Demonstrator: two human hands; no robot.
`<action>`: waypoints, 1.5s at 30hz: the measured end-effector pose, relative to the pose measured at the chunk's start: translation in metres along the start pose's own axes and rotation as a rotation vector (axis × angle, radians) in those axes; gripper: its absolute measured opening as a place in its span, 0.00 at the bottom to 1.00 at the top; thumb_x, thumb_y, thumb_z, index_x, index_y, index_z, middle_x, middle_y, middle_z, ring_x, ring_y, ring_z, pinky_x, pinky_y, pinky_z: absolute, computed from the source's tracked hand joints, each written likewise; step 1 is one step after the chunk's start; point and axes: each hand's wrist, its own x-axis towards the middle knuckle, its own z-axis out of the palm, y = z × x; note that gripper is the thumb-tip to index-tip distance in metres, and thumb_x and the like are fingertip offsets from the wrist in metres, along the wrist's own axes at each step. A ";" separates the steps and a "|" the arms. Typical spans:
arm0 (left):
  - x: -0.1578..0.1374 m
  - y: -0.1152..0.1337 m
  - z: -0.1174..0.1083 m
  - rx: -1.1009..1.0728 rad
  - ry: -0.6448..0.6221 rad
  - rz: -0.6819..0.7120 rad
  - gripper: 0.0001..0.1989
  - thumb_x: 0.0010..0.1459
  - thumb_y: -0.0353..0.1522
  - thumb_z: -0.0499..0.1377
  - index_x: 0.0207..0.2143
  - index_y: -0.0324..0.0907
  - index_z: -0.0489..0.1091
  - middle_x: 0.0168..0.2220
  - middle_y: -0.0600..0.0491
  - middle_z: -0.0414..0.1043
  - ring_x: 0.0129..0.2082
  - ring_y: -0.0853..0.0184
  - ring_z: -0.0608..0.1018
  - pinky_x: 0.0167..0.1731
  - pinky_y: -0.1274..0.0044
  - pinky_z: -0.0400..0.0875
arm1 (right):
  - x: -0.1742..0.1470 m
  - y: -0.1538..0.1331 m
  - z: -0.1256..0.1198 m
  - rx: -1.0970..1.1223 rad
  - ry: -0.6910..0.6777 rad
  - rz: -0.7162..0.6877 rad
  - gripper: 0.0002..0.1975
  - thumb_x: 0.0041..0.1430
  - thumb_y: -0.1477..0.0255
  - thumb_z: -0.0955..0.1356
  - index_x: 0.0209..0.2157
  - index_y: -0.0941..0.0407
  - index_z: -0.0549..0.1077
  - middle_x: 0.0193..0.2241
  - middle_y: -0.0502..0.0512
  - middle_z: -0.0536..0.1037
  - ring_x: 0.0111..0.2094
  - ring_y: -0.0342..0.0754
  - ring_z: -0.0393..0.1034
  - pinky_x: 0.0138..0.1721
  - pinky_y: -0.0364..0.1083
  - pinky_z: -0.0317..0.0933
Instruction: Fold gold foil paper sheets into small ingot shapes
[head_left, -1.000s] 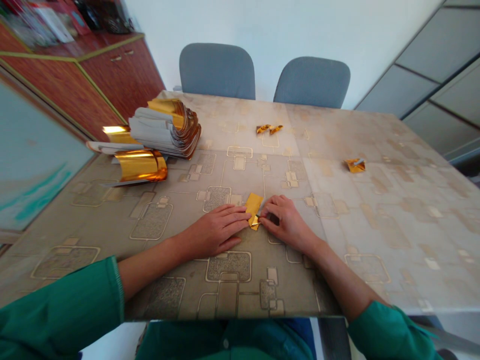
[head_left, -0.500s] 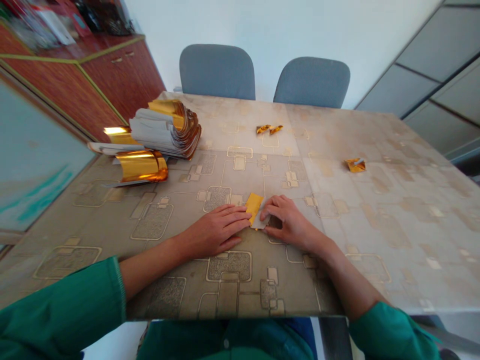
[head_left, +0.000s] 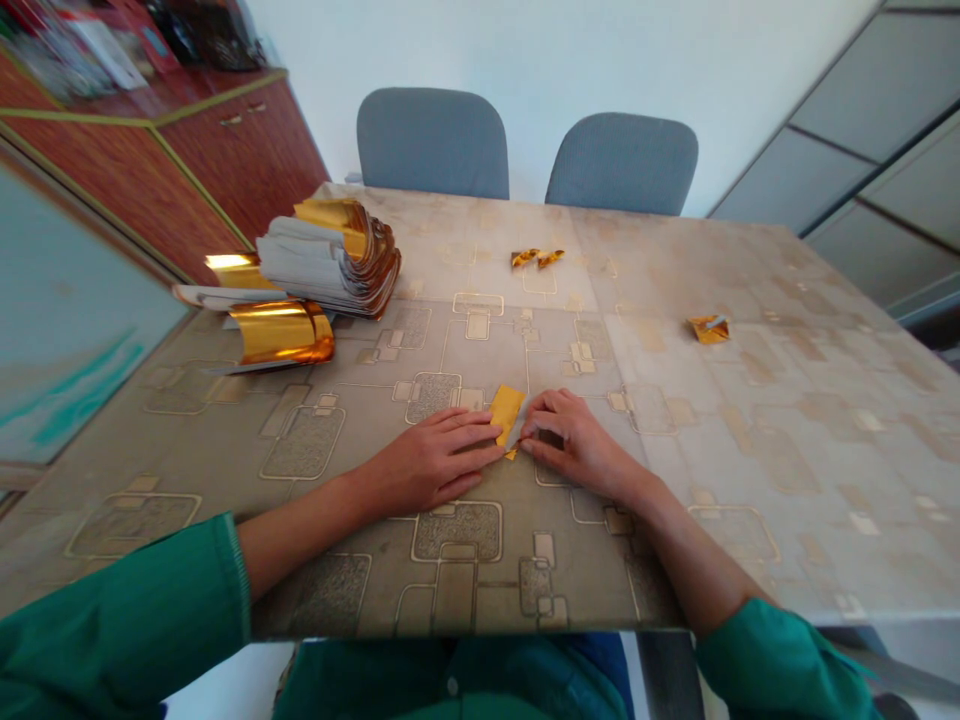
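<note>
A small sheet of gold paper point(head_left: 508, 405), partly folded, lies on the patterned tablecloth in front of me. Its right part is turned up and shows a pale underside. My left hand point(head_left: 442, 460) rests flat with its fingers stretched out, the fingertips pressing the sheet's left side. From the right, my right hand point(head_left: 574, 440) pinches the raised edge of the paper between thumb and fingers. That hand hides part of the sheet's right side.
At the left stands a thick stack of gold and white paper point(head_left: 322, 265), with a curled gold sheet point(head_left: 281, 332) before it. Folded gold pieces point(head_left: 538, 259) lie at the back, another gold piece point(head_left: 709, 329) at the right. Two grey chairs point(head_left: 433, 143) stand beyond the table.
The right part of the gold paper is lifted more steeply, its pale face now narrower. My right fingers have closed in on its edge; my left hand has hardly moved.
</note>
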 end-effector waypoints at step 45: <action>0.008 0.016 0.002 0.091 -0.030 -0.115 0.20 0.63 0.28 0.54 0.57 0.43 0.67 0.54 0.45 0.70 0.58 0.56 0.70 0.58 0.62 0.64 | -0.001 -0.002 0.028 -0.336 0.098 0.180 0.06 0.63 0.70 0.67 0.33 0.54 0.66 0.36 0.56 0.70 0.40 0.54 0.61 0.43 0.52 0.57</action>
